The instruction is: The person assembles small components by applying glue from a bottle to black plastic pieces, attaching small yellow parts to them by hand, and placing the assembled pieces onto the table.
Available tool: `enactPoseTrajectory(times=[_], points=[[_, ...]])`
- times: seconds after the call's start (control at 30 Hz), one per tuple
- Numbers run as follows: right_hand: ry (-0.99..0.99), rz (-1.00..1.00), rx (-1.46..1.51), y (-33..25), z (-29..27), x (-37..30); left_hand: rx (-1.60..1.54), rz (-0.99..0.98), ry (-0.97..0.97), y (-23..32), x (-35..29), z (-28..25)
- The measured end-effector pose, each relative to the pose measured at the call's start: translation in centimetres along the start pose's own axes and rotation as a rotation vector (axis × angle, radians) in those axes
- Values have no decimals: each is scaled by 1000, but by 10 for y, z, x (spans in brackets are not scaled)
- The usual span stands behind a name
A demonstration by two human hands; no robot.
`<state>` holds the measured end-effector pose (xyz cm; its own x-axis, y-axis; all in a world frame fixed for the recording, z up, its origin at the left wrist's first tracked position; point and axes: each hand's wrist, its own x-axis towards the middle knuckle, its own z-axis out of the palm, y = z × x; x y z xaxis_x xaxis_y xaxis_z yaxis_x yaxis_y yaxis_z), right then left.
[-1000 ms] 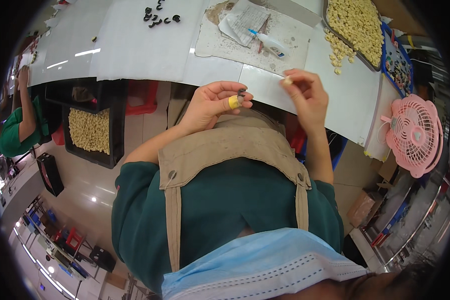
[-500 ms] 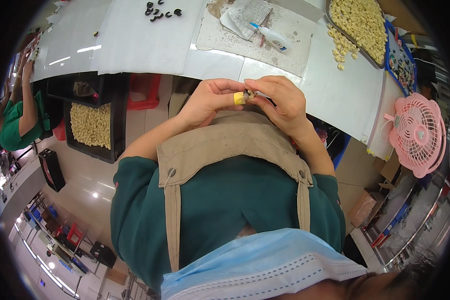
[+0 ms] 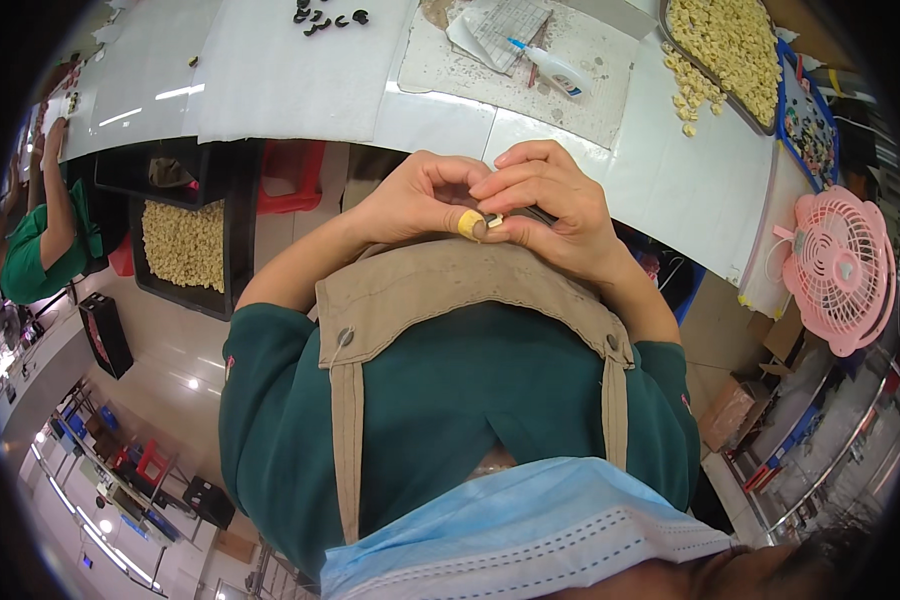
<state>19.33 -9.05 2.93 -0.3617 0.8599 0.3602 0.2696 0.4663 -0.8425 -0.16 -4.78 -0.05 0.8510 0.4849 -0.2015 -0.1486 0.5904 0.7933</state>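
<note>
Both of my hands meet in front of my apron, just off the table's near edge. Between the fingertips is a small pale-yellow and black piece (image 3: 495, 221), mostly covered, so its exact kind does not show. My left hand (image 3: 420, 205), its thumb wrapped in yellow tape (image 3: 471, 225), is closed with the thumb tip against the piece. My right hand (image 3: 555, 205) pinches the piece from the other side, with its fingers curled over and reaching toward the left fingertips.
Beyond my hands, a white glue bottle (image 3: 562, 75) with a blue nozzle lies on a stained board (image 3: 440, 70). Several black curved pieces (image 3: 320, 18) lie far left. Right are pale-yellow pieces on a tray (image 3: 760, 122), a blue tray (image 3: 828, 165) and a pink fan (image 3: 840, 265). A co-worker's green sleeve (image 3: 35, 255) is left.
My thumbs and the piece have dropped slightly toward the apron. The right fingers have curled farther over toward the left hand, and the piece has turned, its pale side now showing.
</note>
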Motion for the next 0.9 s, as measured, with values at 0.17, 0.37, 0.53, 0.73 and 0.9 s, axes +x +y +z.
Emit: enactPoseTrajectory(times=[0.17, 0.37, 0.53, 0.73, 0.9], points=[[-6, -39, 19, -1, -2, 6, 130, 102, 35, 1, -1, 2], [260, -85, 40, 9, 15, 1, -228, 144, 45, -16, 4, 3], [288, -95, 36, 13, 15, 2, -433, 51, 49, -18, 3, 3], [232, -82, 2, 9, 9, 6, -496, 61, -15, -18, 2, 2], [169, -102, -55, 8, 4, 7, -545, 51, -4, -18, 1, 4]])
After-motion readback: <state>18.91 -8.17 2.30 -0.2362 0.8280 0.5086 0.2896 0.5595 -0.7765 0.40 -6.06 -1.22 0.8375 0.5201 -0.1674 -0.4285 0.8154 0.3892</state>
